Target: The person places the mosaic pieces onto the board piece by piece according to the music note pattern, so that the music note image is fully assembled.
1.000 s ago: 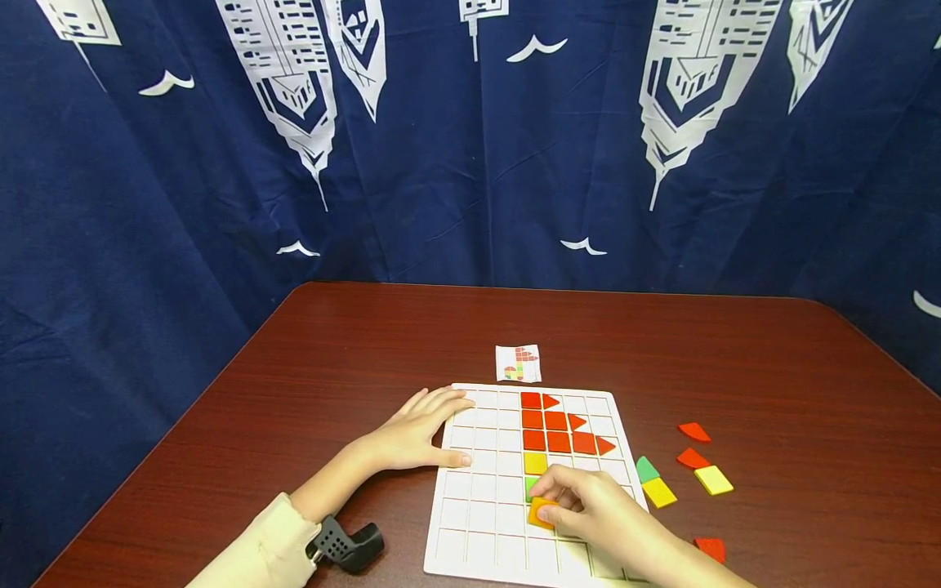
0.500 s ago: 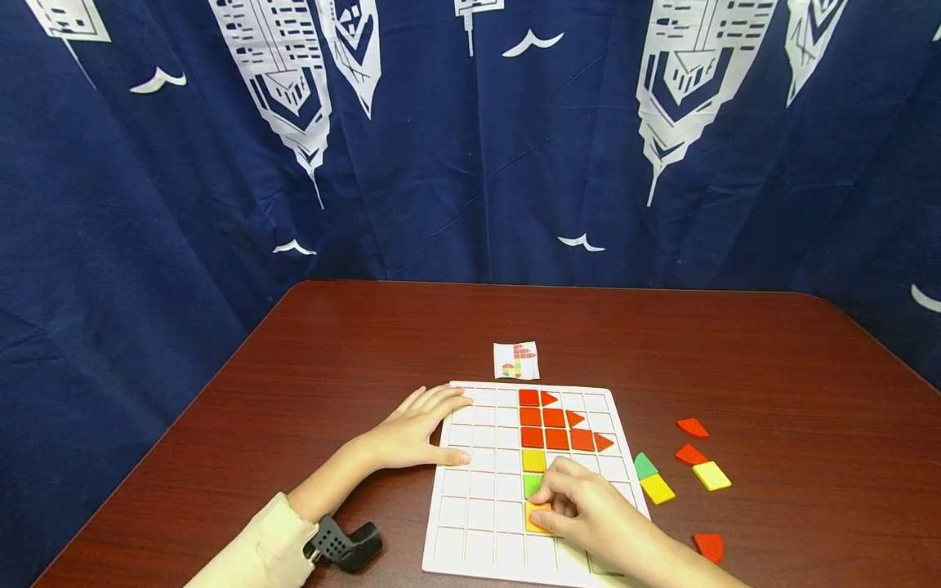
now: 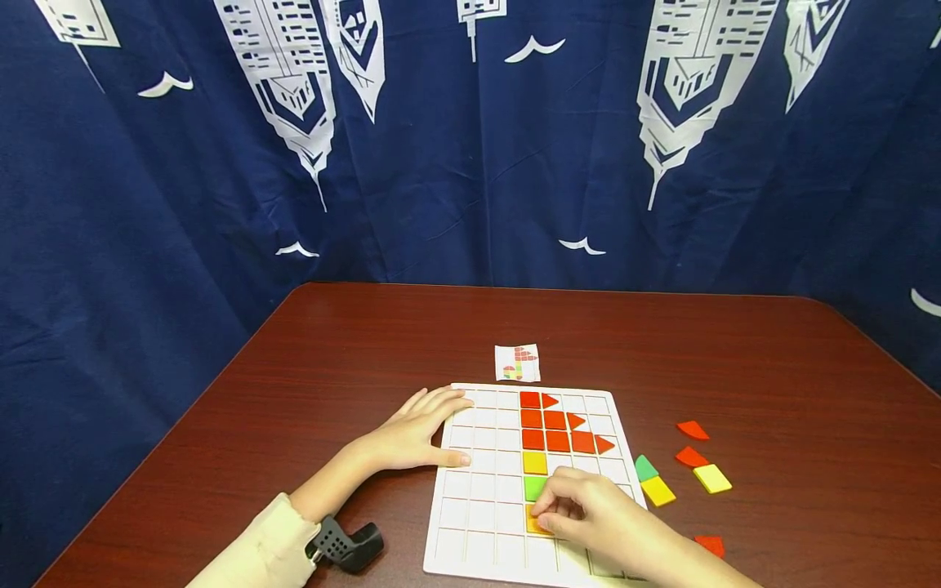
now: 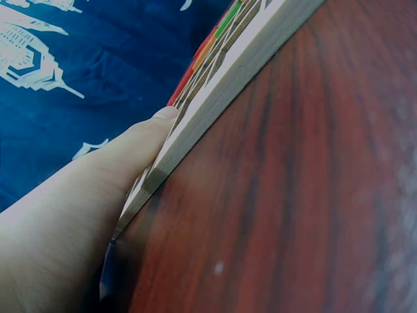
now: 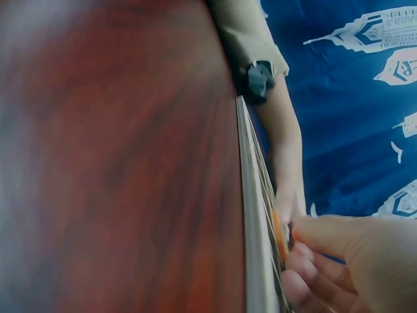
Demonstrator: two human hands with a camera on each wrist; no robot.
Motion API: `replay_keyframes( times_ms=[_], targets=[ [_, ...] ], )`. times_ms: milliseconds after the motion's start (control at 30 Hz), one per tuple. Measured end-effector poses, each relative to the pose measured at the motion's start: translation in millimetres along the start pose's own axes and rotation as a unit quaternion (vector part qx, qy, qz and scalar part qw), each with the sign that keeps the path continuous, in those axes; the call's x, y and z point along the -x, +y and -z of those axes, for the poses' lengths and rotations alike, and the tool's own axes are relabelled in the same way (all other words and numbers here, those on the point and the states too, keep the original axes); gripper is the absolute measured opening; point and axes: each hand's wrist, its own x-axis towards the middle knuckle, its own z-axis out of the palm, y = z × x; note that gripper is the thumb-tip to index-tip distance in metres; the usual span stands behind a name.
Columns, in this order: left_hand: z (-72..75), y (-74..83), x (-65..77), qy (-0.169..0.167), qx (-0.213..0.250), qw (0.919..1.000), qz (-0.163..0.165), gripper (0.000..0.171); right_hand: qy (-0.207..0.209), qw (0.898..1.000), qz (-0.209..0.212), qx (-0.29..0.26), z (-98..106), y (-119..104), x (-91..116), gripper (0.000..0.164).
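My right hand (image 3: 599,514) has its thumb and curled fingers at an orange square tile (image 3: 533,523), which sits in a cell of the white grid board (image 3: 479,487). Part of that tile is hidden under the fingertips. In the right wrist view the orange tile (image 5: 279,233) lies against the board's face beside the thumb. Directly above it on the grid are a green square tile (image 3: 535,488) and a yellow square tile (image 3: 534,463). My left hand (image 3: 413,431) rests with spread fingers on the board's left edge; its thumb (image 4: 156,127) lies over the edge in the left wrist view.
Red squares and triangles (image 3: 557,441) fill rows at the board's top. Beyond it lies a small picture card (image 3: 518,363). To the right are loose pieces: red ones (image 3: 691,457), a green one (image 3: 646,468) and yellow squares (image 3: 712,478). A dark wrist device (image 3: 347,545) is on the left forearm.
The orange tile, earlier raised and tilted over the board, now lies in the cell below the green tile. The right fingers have shifted slightly on it. The left hand stays put.
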Motion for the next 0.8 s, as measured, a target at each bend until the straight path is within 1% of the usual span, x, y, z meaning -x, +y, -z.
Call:
replay_keyframes(
  times_ms=[100, 233, 300, 467, 600, 733, 800],
  targets=[
    [0.1, 0.5, -0.1, -0.002, 0.002, 1.0000, 0.001, 0.075, -0.002, 1.000, 0.001, 0.003, 9, 1, 2, 0.005],
    [-0.2, 0.4, -0.1, -0.002, 0.003, 1.0000, 0.001, 0.075, 0.019, 0.999, 0.000, 0.030, 21, 6, 6, 0.007],
    [-0.1, 0.2, -0.2, -0.002, 0.003, 1.0000, 0.001, 0.075, 0.029, 0.999, -0.013, 0.044, 27, 8, 9, 0.006],
    [0.0, -0.7, -0.8, 0.002, -0.002, 1.0000, -0.002, 0.075, 0.044, 0.994, -0.064, 0.073, 46, 13, 15, 0.006],
    [-0.3, -1.4, -1.2, 0.003, -0.003, 1.0000, -0.003, 0.074, 0.072, 0.985, -0.108, 0.110, 60, 18, 21, 0.007],
    [-1.0, -1.3, -1.2, -0.001, -0.003, 1.0000, 0.002, 0.074, 0.091, 0.970, -0.180, 0.132, 79, 27, 29, 0.007],
    [-1.2, -0.9, -1.1, -0.002, -0.001, 1.0000, 0.004, 0.074, 0.101, 0.963, -0.203, 0.143, 88, 34, 34, 0.008]
  ],
)
